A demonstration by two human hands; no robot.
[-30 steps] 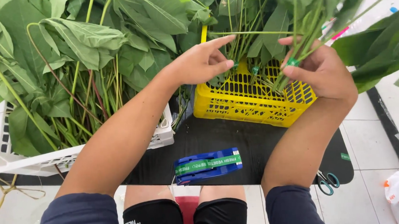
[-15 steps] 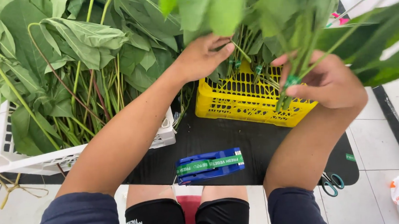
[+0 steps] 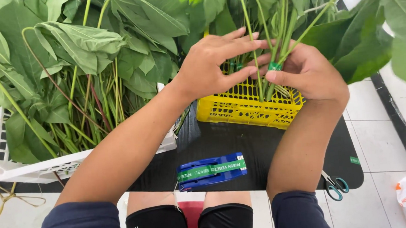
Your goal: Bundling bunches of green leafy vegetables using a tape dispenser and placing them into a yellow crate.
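Above the yellow basket point(image 3: 249, 108), the right hand point(image 3: 309, 71) pinches a bunch of green stems point(image 3: 280, 36) at its green tape band point(image 3: 274, 66) while the left hand point(image 3: 214, 65) rests spread-fingered against them, seemingly finishing the binding; setting the bundle down needs a steady grip.

Both hands meeting at twelve o'clock, right hand point(image 3: 309, 73) pinching a taped bundle of green stems point(image 3: 273, 41), left hand point(image 3: 214, 65) touching it, yellow crate point(image 3: 246, 109) beneath, blue tape dispenser point(image 3: 211, 171) at six o'clock
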